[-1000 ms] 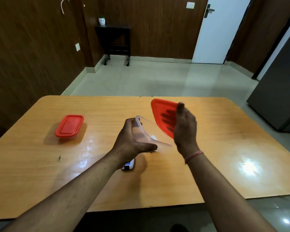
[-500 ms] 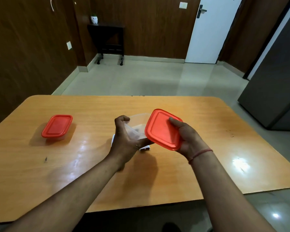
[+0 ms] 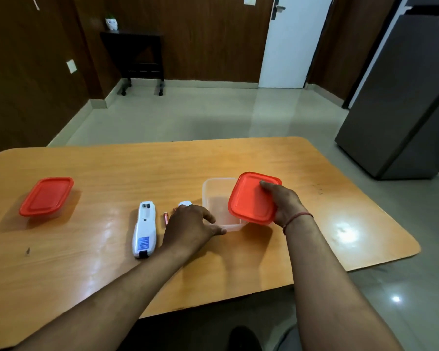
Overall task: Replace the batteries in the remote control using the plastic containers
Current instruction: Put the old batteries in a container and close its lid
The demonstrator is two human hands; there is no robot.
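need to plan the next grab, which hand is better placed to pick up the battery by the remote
Left. The left hand hovers open right beside the battery next to the remote, while the right hand holds the red lid.

One head-worn wide-angle view looks forward and down over the tabletop [image 3: 340, 188] from its near edge, close above both forearms, with the room's floor beyond.

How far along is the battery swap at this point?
Done: the remote lies face down with its compartment open and empty; a battery lies beside it. In hand: the right hand holds the red lid over the emptied clear container. Left: fitting batteries; the second container is lidded.
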